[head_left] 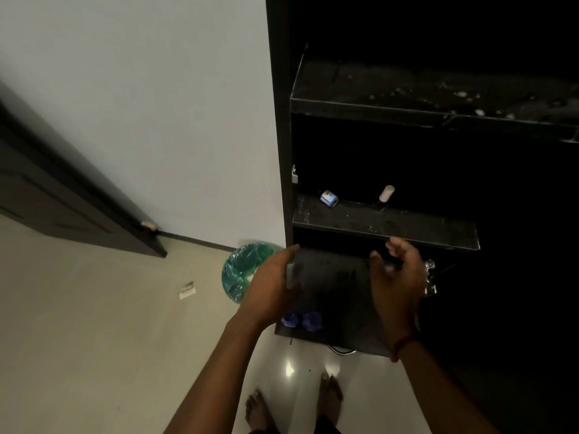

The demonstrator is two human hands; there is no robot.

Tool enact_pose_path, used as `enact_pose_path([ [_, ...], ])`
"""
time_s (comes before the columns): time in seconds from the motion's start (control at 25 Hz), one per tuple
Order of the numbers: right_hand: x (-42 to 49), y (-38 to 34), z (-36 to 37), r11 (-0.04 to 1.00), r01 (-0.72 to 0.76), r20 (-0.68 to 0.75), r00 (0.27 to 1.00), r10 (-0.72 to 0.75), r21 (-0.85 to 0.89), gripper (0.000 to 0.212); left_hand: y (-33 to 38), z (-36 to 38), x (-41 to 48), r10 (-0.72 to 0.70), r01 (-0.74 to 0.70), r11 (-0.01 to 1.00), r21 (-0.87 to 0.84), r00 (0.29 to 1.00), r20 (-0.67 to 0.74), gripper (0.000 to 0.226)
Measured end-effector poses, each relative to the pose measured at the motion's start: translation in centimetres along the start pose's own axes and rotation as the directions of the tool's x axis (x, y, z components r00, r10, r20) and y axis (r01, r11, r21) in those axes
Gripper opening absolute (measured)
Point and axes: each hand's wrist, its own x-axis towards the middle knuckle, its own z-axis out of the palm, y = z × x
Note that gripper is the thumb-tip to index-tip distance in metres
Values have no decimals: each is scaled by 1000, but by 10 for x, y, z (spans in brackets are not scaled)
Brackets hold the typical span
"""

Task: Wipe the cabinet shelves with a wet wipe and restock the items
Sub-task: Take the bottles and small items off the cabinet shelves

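Two bare feet (pixel 329 393) stand on the glossy floor at bottom centre. Above them, both hands hover over the cabinet's lowest shelf (pixel 335 296). The left hand (pixel 272 283) is flat, fingers straight and grasping nothing. The right hand (pixel 398 277) is relaxed, fingers loosely bent and empty, with a red thread (pixel 404 343) at the wrist. Two blue caps (pixel 300 320) sit at that shelf's front left corner. Left of the cabinet stands a bin lined with a green bag (pixel 241 270). On the middle shelf (pixel 407 227), a small blue-and-white container (pixel 329 198) lies on its side, well apart from a white cylinder (pixel 386 193). The top shelf (pixel 376 89) is speckled white.
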Motion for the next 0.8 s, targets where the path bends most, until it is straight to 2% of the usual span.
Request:
enact_pose_path([
  [0.12, 43, -15, 4, 998, 34, -68, 997, -37, -52, 38, 48, -13, 22, 90, -92, 993, -76, 995, -30, 56],
  [0.2, 65, -20, 8, 992, 40, -42, 998, -45, -122, 43, 74, -14, 40, 78, -91, 988, -123, 991, -112, 42],
  [0.28, 82, -24, 10, 979, 21, 15, 1000, -18, -202, 48, 90, -9, 59, 59, -80, 992, -102, 979, -195, 35],
  [0.48, 97, -21, 14, 936, 81, 120, 992, -42, -343, 43, 95, 4, 93, -121, 89, 990, -111, 939, -322, 31],
  [0.64, 102, -23, 13, 937, 83, 169, 985, -26, -340, 37, 97, 7, 101, -208, 180, 977, -113, 921, -329, 28],
  [0.8, 106, -20, 17, 928, 120, 190, 980, -55, -351, 29, 99, 8, 111, -252, 229, 967, -109, 914, -317, 38],
])
